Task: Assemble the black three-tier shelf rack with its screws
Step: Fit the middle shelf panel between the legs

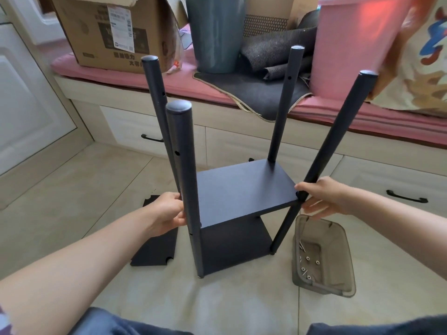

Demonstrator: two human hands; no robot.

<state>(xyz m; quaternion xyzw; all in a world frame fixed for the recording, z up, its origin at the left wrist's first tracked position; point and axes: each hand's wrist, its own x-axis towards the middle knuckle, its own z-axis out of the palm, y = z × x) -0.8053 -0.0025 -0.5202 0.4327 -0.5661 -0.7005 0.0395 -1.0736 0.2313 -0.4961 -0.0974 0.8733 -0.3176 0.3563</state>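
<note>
- On the tiled floor (79, 189), dead centre of the head view: black shelf rack (242, 213), standing, two tiers fitted, four posts rising; long axis vertical, the posts' capped ends pointing up toward 12 o'clock.
- Middle shelf (244, 187): level, its long side running roughly 8 to 2 o'clock, directly above the bottom shelf (232, 245).
- Left hand (169, 211): at 9 o'clock of the rack, fingers curled round the near-left post (183, 165) at the middle shelf's corner.
- Right hand (321, 197): at 3 o'clock, thumb and fingers pinching the near-right post (338, 131) where it meets the shelf corner.
- Near-right post: leans outward toward 1 o'clock, off parallel with the others; judged the part needing to be drawn square, with the right hand already on it.
- Third shelf panel (154, 247): flat on the floor at 8 o'clock of the rack, under the left forearm; nearer the left hand; long axis about 7 to 1 o'clock.
- Clear plastic tub (338, 238): at 4 o'clock, just beside the near-right post's foot; screws (307, 264) loose inside; nearer the right hand.
- Judged stage: top tier outstanding.
</note>
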